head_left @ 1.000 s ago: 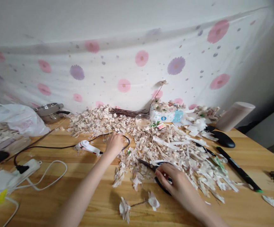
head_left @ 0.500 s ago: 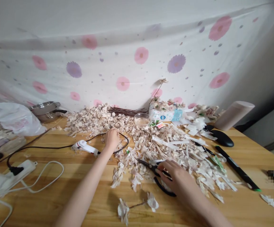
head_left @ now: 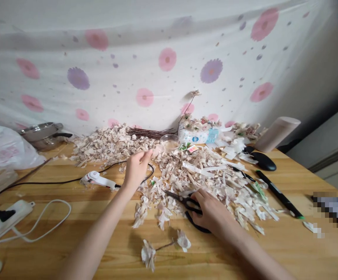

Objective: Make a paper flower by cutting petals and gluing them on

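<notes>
Here the scissors (head_left: 183, 200) are held at the handles by the right hand (head_left: 212, 212), the loops partly hidden. Beyond and left of the scissors, the left hand (head_left: 136, 168) is held narrow beside the petals (head_left: 173, 167); whether 1 is pinched cannot be told.

Narrow free tabletop (head_left: 180, 222) between flower sprig (head_left: 165, 245) and scissors (head_left: 182, 200), petal heap (head_left: 186, 181) a barrier beyond.

Got a steel saucepan (head_left: 42, 140) beside a white plastic bag (head_left: 8, 147), pale cylinder (head_left: 277, 134) off to the right, flowery sheet (head_left: 110, 103) hanging behind.
</notes>
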Demonstrator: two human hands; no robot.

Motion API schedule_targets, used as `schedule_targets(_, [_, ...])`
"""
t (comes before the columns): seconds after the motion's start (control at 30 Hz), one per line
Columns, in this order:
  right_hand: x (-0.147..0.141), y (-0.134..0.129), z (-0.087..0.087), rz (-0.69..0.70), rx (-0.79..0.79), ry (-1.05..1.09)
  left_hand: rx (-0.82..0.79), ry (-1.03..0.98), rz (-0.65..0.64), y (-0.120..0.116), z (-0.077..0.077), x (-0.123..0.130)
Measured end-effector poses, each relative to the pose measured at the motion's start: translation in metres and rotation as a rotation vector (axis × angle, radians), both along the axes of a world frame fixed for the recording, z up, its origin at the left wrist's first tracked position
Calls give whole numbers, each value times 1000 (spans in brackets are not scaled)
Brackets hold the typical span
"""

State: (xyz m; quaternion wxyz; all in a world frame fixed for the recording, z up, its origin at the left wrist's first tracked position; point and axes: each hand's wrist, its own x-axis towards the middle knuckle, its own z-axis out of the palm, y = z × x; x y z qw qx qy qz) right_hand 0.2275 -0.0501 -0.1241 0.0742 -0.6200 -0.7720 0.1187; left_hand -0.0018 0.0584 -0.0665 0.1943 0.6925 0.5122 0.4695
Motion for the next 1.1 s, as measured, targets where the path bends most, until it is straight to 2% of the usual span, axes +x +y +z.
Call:
schedule_targets(0.17, [7,0,4,-72,130,136,-104,-204,-37,-3,1,4])
schedule_targets(0.27, [13,1,7,-93,267,357,-131,-251,-48,-4,4,5])
schedule_targets(0.33, [15,2,8,-104,296,522,-133,-254,-48,-7,7,7])
schedule_targets(0.5, [6,-5,15,-172,146,1005,-67,-174,-102,-25,12,18])
schedule_targets(0.63, [-4,-10,24,-262,20,1200,57,-11,-206,-46,19,32])
schedule_targets(0.77, [-4,-9,25,-297,-82,1276,123,140,-344,-61,21,42])
schedule_targets(0.87, [-4,-8,25,-358,-69,1231,123,207,-424,-65,18,46])
schedule_targets(1.0, [-6,-9,27,-400,-39,1168,110,219,-453,-67,16,49])
schedule_targets(1.1, [-6,-9,29,-413,5,1184,39,174,-433,-66,16,48])
